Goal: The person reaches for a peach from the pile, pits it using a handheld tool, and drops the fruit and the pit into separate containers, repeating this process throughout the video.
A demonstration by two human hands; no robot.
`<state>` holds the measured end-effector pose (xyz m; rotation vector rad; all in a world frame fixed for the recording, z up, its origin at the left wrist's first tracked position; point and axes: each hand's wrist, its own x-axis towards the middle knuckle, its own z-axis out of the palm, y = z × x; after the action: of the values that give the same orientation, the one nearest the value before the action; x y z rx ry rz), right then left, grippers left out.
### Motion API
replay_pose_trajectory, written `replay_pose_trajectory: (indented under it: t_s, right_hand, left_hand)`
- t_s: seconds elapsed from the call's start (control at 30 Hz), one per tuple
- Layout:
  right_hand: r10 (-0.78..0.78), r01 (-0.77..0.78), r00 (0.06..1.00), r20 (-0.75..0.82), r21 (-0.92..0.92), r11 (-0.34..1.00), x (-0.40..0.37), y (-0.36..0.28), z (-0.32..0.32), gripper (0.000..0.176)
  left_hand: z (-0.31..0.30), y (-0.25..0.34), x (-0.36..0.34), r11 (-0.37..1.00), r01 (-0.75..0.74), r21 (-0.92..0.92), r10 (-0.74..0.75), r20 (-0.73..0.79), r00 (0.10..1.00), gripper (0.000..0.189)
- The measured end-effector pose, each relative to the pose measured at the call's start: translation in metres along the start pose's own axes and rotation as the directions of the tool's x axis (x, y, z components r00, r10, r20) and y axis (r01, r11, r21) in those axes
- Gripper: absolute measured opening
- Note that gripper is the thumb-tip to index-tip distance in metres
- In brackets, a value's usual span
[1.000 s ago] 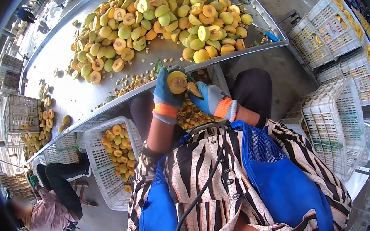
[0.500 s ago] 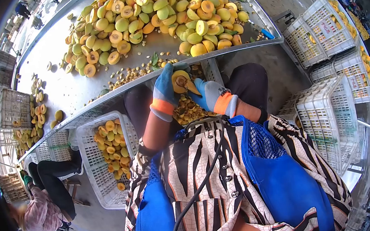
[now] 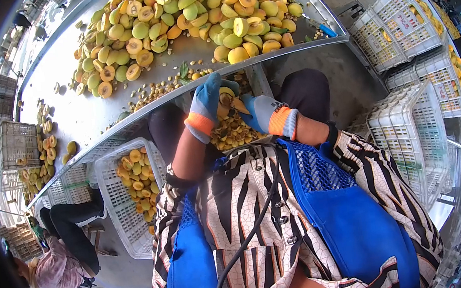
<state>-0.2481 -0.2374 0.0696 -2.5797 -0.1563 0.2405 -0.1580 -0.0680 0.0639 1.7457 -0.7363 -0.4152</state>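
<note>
My left hand [image 3: 206, 104], in a blue and grey glove with an orange cuff, is closed around a cut yellow peach [image 3: 226, 97] just below the table's front edge. Beside it my right hand [image 3: 262, 112], gloved the same way, has its fingers closed. A narrow orange-yellow pointed piece [image 3: 240, 106] shows at its fingertips, against the peach; whether it is fruit or a tool I cannot make out. Under both hands, between my knees, lie many small yellow fruit pieces [image 3: 233, 134]. Ahead, a large pile of halved peaches [image 3: 141, 30] rests on the metal table [image 3: 71, 114].
Loose pits [image 3: 164, 89] lie along the table's front edge, and a blue-handled item [image 3: 328, 31] at its right corner. A white crate [image 3: 117, 205] of peach halves stands at my left. More crates [image 3: 409, 140] stack at right. Another person [image 3: 57, 269] sits at far left.
Both hands stay together at the peach, with its cut face less visible now. The pointed piece at my right fingertips has turned slightly. The whole view has shifted a little.
</note>
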Motion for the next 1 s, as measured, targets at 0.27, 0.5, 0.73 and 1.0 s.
replay_pose_trajectory:
  t_s: [0.27, 0.5, 0.73, 1.0]
  right_hand:
    - [0.216, -0.401, 0.913, 0.347, 0.657, 0.639, 0.021, -0.030, -0.011, 0.028]
    - [0.194, -0.346, 0.932, 0.306, 0.591, 0.729, 0.017, -0.044, -0.015, 0.022]
    - [0.141, -0.378, 0.912, 0.384, 0.657, 0.652, 0.017, -0.043, -0.014, 0.023]
    - [0.149, -0.519, 0.837, 0.527, 0.677, 0.522, 0.015, -0.044, -0.028, 0.022]
  left_hand:
    - [0.022, -0.004, 0.013, 0.979, -0.201, -0.041, 0.138, -0.594, 0.793, 0.054]
    - [0.015, -0.001, 0.015, 0.745, 0.013, -0.667, -0.312, -0.331, 0.891, 0.060]
    - [0.027, 0.004, 0.010, 0.724, -0.101, -0.682, -0.338, -0.479, 0.811, 0.058]
    - [0.015, 0.007, 0.010, 0.894, -0.142, -0.425, -0.035, -0.382, 0.924, 0.059]
